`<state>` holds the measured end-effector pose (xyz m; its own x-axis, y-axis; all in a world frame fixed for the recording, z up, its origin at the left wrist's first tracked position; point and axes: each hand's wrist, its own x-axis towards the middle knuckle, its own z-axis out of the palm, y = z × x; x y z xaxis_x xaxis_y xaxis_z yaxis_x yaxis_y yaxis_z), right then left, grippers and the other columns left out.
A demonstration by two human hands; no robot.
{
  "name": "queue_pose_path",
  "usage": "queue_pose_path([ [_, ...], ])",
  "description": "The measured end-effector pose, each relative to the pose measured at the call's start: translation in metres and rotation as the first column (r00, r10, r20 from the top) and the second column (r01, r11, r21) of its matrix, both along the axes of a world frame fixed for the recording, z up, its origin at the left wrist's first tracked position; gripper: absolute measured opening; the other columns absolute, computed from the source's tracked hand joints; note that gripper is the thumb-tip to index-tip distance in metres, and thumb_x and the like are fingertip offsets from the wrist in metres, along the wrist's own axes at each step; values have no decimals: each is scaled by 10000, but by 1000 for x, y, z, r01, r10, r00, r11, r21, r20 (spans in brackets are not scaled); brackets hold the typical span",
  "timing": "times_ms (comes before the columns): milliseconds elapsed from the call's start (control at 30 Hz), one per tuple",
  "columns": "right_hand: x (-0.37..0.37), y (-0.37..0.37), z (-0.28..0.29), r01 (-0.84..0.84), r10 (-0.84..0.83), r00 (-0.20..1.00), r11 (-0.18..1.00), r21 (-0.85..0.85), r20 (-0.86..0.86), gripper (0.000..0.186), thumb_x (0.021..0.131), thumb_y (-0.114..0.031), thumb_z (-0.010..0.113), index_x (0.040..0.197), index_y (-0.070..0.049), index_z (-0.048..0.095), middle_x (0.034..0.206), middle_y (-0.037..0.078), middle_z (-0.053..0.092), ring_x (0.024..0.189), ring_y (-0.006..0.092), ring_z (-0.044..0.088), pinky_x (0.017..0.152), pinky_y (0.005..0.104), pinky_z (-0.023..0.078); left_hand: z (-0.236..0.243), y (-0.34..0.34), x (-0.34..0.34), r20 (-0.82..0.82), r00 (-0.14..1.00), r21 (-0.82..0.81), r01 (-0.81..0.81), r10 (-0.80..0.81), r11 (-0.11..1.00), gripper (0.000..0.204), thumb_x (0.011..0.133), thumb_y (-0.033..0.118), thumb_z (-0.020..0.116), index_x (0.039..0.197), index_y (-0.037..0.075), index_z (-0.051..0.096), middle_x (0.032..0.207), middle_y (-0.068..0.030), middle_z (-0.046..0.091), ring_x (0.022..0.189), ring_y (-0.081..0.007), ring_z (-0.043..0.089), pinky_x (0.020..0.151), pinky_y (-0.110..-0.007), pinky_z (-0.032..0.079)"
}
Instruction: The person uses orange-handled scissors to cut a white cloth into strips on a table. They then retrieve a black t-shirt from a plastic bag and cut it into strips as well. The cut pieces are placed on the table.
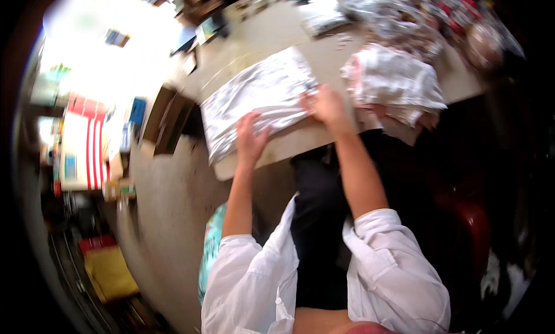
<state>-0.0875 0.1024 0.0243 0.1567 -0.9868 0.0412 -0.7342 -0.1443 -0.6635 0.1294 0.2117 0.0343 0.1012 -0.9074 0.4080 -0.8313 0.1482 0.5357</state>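
Note:
A white piece of cloth [260,91], wrinkled and spread flat, lies along the near left part of the pale table [231,169]. My left hand [252,140] rests on its near edge with the fingers apart. At the cloth's right end, my right hand [325,106] has its fingers curled in and closed on the edge; motion blur softens the fingertips. Just right of that hand sits a pile of folded white and pink cloths [396,77], partly hanging over the table's near edge.
Clear plastic bags [381,13] crowd the far right of the table, with a flat plastic-wrapped packet [321,16] beside them. An open cardboard box [166,123] stands left of the table. Farther left are stacked cartons [118,186] and a yellow sack [110,273]. A red chair [471,224] shows at right.

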Motion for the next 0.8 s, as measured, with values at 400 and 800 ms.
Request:
queue_pose_path([
  [400, -27, 70, 14, 148, -144, 985, 988, -38, 92, 494, 806, -423, 675, 939, 40, 562, 821, 144, 633, 716, 296, 622, 675, 388, 489, -15, 66, -24, 156, 941, -194, -271, 302, 943, 307, 722, 112, 715, 1018, 97, 635, 1062, -79, 572, 1030, -277, 528, 915, -389, 406],
  [800, -53, 149, 69, -406, -174, 749, 642, 651, 639, 673, 822, -698, 491, 914, -34, 546, 703, 12, 552, 536, 76, 527, 504, 229, 473, -19, 13, -20, 305, 942, -52, -128, 138, 990, 79, 796, 103, 576, 726, 76, 599, 808, -89, 626, 797, -276, 615, 657, -396, 511],
])
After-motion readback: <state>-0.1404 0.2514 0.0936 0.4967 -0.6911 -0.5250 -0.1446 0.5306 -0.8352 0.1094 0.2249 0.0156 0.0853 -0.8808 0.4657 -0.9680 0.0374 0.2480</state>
